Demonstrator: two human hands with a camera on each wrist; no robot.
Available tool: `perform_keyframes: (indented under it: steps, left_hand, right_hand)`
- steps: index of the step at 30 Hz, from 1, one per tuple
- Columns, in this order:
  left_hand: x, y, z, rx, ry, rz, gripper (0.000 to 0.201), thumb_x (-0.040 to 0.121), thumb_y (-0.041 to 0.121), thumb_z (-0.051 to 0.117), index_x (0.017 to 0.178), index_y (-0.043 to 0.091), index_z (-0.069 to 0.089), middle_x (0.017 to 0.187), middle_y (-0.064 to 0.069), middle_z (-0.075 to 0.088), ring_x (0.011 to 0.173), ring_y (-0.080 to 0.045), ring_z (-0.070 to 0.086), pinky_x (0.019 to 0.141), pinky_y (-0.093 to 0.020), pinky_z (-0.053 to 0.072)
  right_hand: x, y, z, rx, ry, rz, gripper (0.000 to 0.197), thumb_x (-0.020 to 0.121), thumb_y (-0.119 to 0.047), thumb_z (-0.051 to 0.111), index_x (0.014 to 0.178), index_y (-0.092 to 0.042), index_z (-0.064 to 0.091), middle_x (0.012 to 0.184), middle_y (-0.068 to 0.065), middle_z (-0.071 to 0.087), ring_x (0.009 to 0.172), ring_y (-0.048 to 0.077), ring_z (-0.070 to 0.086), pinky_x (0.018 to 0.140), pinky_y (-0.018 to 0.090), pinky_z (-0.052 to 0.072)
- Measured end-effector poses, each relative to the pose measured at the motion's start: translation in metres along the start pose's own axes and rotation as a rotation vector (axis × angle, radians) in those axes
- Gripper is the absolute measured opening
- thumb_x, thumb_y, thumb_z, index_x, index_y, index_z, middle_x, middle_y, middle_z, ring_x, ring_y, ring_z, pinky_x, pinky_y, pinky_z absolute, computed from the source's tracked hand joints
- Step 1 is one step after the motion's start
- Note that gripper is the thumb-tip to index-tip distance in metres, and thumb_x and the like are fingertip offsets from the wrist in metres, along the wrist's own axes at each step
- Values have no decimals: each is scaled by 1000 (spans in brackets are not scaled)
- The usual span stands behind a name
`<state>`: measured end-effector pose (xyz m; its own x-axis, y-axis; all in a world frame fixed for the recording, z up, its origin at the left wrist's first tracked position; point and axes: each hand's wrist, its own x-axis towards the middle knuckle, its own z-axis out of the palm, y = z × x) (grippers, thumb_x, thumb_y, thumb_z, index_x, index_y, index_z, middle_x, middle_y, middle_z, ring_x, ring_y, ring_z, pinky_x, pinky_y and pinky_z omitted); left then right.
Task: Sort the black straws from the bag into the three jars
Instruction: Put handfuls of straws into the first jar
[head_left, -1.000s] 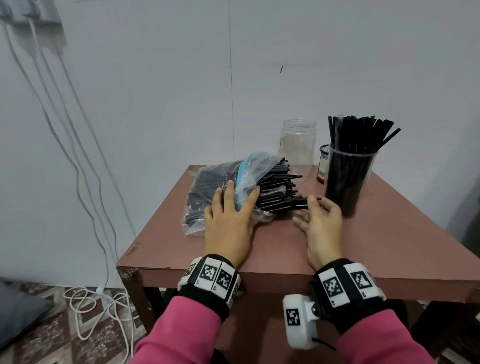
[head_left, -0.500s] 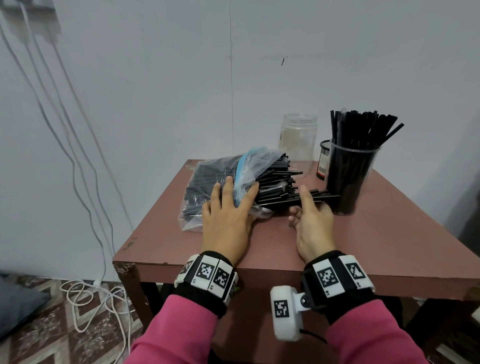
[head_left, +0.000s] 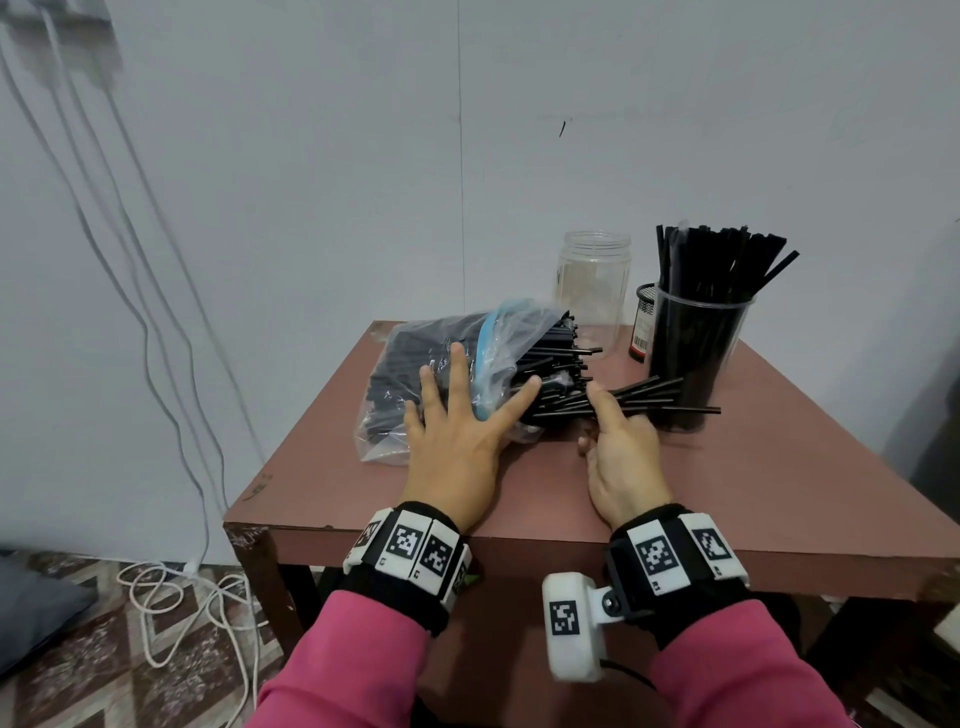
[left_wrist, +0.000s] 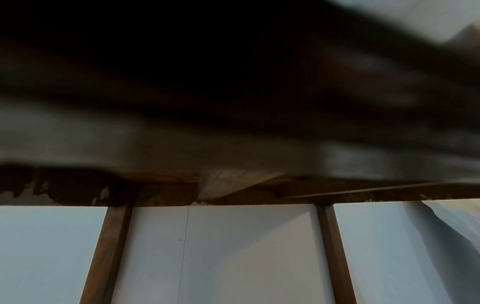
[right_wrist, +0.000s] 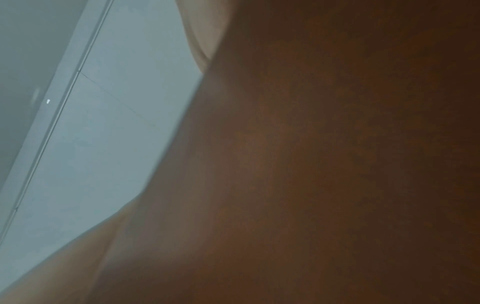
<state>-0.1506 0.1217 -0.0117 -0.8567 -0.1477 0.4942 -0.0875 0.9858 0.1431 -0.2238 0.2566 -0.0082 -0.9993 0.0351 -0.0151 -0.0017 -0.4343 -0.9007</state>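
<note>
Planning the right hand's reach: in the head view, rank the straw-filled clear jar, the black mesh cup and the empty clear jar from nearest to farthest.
From the right hand:
1. Straw-filled clear jar, just beyond, right.
2. Black mesh cup, behind it.
3. Empty clear jar, farthest back, leftward.

bag (head_left: 415, 353): clear crinkled plastic | table (head_left: 779, 483): matt brown | jar (head_left: 592, 291): clear plastic
</note>
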Motion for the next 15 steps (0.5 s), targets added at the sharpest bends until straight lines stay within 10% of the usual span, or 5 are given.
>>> perform_keyframes:
  steps: [15]
  left_hand:
    - [-1,1,-4,-12,-46,72,69,100,16,44,140,63,14,155,-8,-31,141,-44,-24,113,-64,-3]
  right_hand:
    - [-8,-3,0,35,-31,-27,22,80,-4,73,70,-21,63,73,-4,68,71,12,62,56,21,39]
